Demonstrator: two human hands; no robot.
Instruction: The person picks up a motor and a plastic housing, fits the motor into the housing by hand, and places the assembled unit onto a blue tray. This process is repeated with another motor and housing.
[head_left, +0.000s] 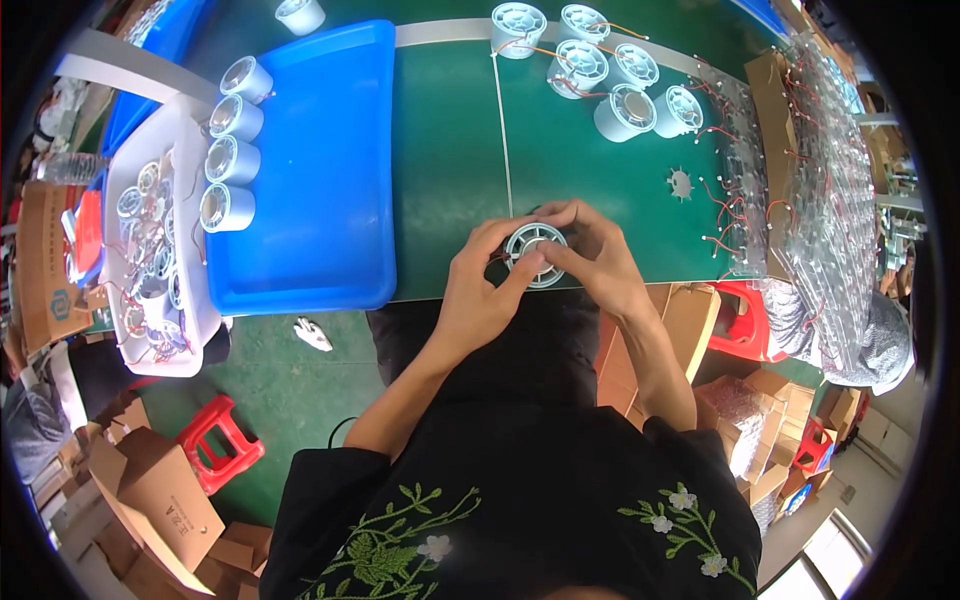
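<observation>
At the near edge of the green table, both my hands are closed around a round white plastic housing (pixel 522 240) with a spoked face turned up. My left hand (pixel 478 285) grips its left side, and the thumb presses on the centre. From the other side my right hand (pixel 598 262) wraps it, with its thumb on the centre too. The thumbs cover part of the middle, so what lies under them is hidden. A bit of wire shows at the housing's left side, near my left fingers.
A blue tray (pixel 330 200) lies to the left, with several white housings (pixel 232 160) along its left edge. Beyond it stands a white bin (pixel 195 340) of wired parts. More housings (pixel 625 112) stand at the far right, near a small cogged piece (pixel 680 184) and clear plastic trays (pixel 825 200) with wires.
</observation>
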